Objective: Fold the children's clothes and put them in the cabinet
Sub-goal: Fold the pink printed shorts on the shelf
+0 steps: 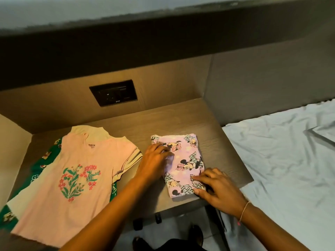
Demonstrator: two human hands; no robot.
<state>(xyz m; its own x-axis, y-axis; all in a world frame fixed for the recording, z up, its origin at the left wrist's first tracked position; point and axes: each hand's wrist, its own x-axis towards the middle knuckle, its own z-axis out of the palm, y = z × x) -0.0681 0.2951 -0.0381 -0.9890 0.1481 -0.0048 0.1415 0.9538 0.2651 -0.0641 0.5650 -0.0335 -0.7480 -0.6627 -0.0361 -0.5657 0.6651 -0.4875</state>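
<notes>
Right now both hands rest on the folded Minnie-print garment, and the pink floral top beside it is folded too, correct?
Not quite. In the head view the pink floral top lies spread open, unfolded. Both the left hand and right hand do rest on the folded Minnie-print garment.

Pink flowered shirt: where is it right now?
In the head view, the shirt lies flat on the table's left side, over a green garment.

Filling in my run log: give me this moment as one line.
step: folding | left hand and right hand: flat on folded cartoon garment | pink shirt: unfolded, on green garment | surface: wooden shelf
</notes>
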